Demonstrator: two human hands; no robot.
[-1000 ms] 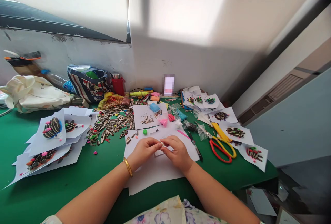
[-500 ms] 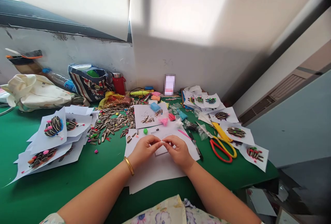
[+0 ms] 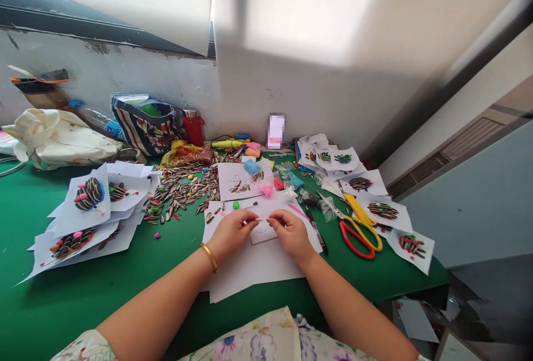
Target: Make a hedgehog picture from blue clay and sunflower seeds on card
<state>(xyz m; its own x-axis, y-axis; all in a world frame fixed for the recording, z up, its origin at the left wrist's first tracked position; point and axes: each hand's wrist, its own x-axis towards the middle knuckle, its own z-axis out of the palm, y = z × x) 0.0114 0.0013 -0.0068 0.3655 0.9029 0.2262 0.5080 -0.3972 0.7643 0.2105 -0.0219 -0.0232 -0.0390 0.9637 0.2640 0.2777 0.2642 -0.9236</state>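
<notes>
Between my fingertips is a small strip of white modelling clay (image 3: 262,219), stretched from hand to hand. My left hand (image 3: 234,232), with a gold bangle at the wrist, pinches one end; my right hand (image 3: 292,235) pinches the other. Just below them lies a small card with a line drawing (image 3: 263,234), partly covered by the fingers. It rests on larger white sheets (image 3: 250,275). A green clay ball (image 3: 236,205), a dark clay bit (image 3: 255,203) and a few sunflower seeds (image 3: 209,218) sit beyond my left hand.
Red-and-yellow scissors (image 3: 357,236) and a black pen (image 3: 318,233) lie to the right. Bagged clay (image 3: 295,181) and a sunflower seed heap (image 3: 183,189) are further back. Seed-and-clay pictures (image 3: 89,194) stack at left; more (image 3: 383,210) lie at right. A phone (image 3: 275,131) leans on the wall.
My hands have moved slightly apart, and the white clay between them now shows as a longer strip. More of the drawing on the card is visible. The view has shifted a little.
</notes>
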